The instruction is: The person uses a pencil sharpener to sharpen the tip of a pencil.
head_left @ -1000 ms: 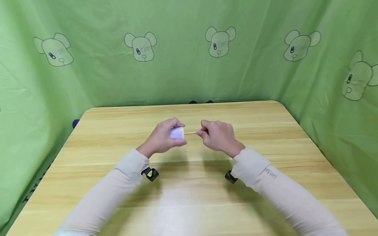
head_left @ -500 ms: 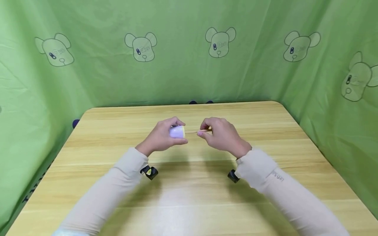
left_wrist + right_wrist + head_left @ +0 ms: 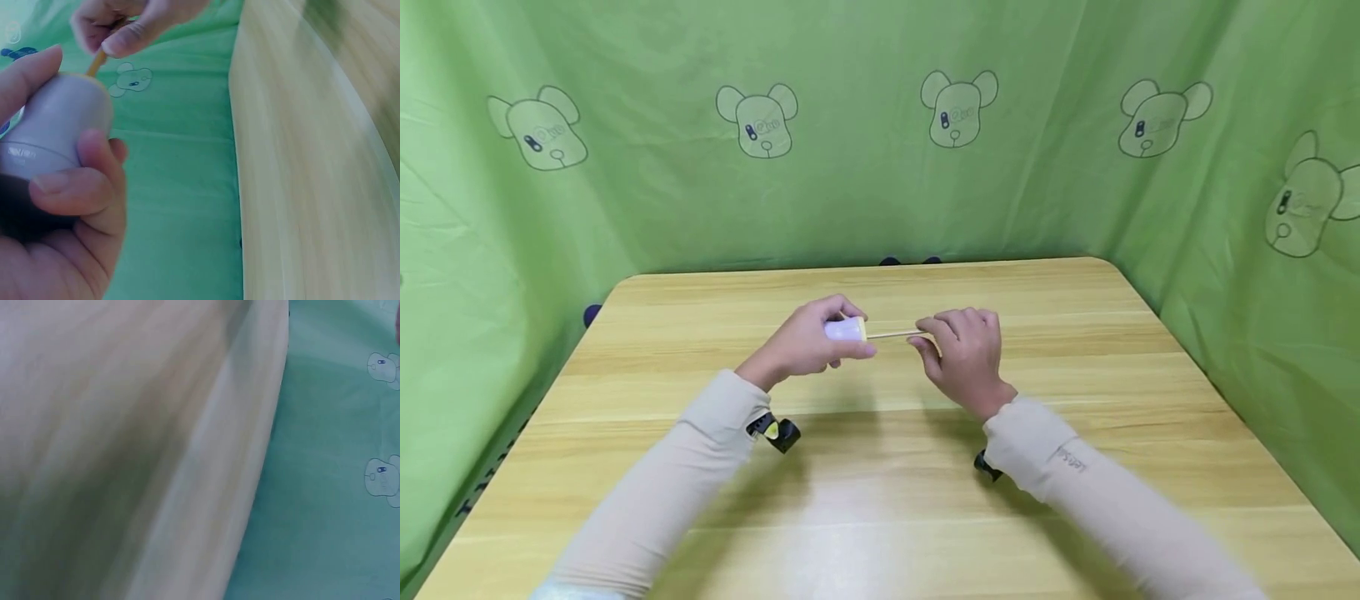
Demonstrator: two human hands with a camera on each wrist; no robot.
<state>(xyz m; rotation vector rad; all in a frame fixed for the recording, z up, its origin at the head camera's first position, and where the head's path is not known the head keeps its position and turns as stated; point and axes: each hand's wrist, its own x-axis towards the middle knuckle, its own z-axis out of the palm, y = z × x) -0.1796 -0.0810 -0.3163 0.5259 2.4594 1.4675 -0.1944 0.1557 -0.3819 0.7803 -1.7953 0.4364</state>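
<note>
My left hand (image 3: 801,340) grips a lavender pencil sharpener (image 3: 846,329), its pale yellow rim facing right. In the left wrist view, the rounded sharpener (image 3: 59,122) has a dark lower part, with the fingers and thumb wrapped around its sides. A thin yellow-orange pencil (image 3: 893,335) sticks straight out of the rim. My right hand (image 3: 966,354) pinches the pencil's outer end between thumb and fingers. Both hands are raised over the table, their shadows falling below. The right wrist view shows neither the sharpener nor the pencil.
The light wooden table (image 3: 880,475) spreads beneath both arms. A green curtain (image 3: 865,200) printed with bear heads surrounds its back and sides. Dark wrist-worn devices hang under both sleeves.
My right hand has rolled over the pencil, its fingers now straighter than in the earlier fist, and a longer stretch of pencil shows. My left hand and the sharpener have shifted slightly left.
</note>
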